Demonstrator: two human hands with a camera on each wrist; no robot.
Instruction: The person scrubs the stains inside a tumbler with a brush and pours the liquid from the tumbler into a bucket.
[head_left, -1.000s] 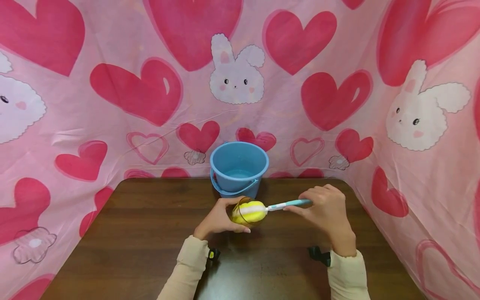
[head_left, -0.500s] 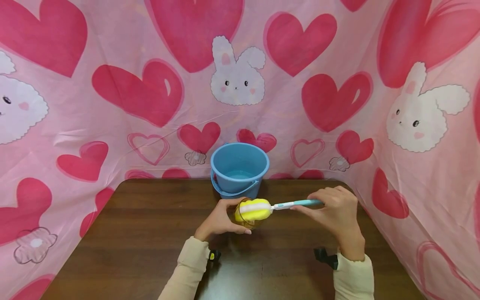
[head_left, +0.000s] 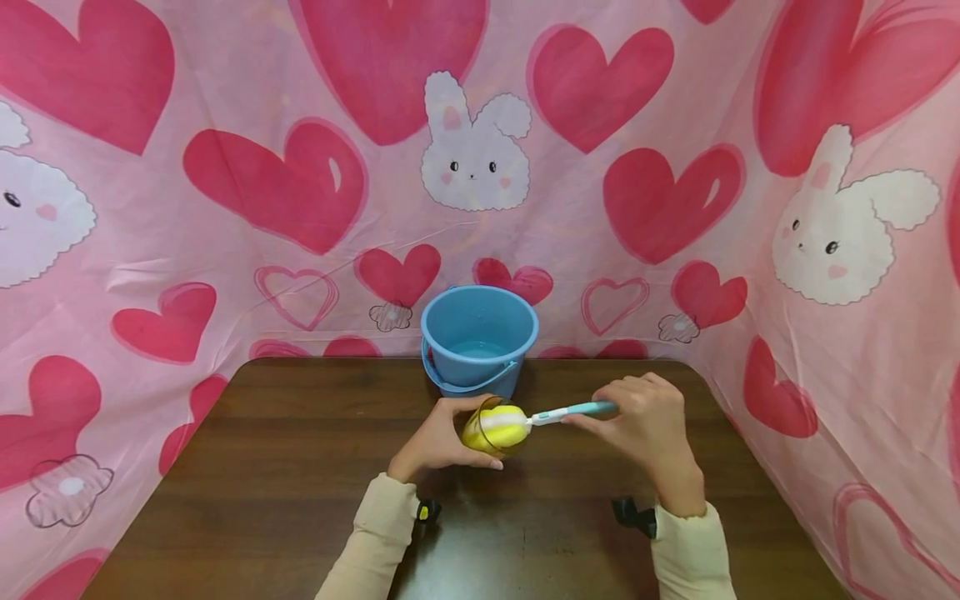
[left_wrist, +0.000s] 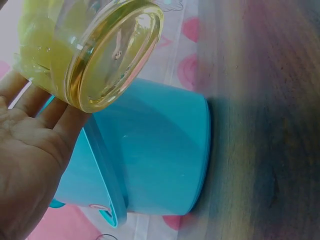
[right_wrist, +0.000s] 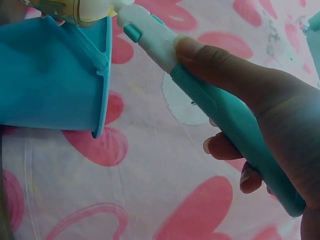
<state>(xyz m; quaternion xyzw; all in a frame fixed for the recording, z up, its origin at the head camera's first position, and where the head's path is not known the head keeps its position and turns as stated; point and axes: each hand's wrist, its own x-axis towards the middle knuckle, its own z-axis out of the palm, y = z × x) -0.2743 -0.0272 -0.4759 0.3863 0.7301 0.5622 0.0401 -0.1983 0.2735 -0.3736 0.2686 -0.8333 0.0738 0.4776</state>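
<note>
My left hand (head_left: pixel 437 437) grips an amber see-through glass (left_wrist: pixel 112 55) by its side, tilted with its mouth toward the right. In the head view the yellow and white sponge head of a bottle brush (head_left: pixel 504 427) sits partly inside that glass. The brush's white and teal handle (right_wrist: pixel 225 115) is pinched by my right hand (head_left: pixel 647 425), thumb along the top and fingers beneath. Both hands are raised over the table, in front of the blue bucket (head_left: pixel 480 325). The glass's thick round base faces the left wrist camera.
The bucket stands at the table's back edge with its handle (head_left: pixel 465 386) hanging down in front and some water (head_left: pixel 480 346) in the bottom. Brown wooden table (head_left: pixel 300 500) lies below the hands. A pink cloth (head_left: pixel 562 233) with hearts and rabbits hangs behind and at the sides.
My right hand drew the brush a little out to the right, then moved back left, so its sponge head is deeper in the glass again. My left hand stays nearly still.
</note>
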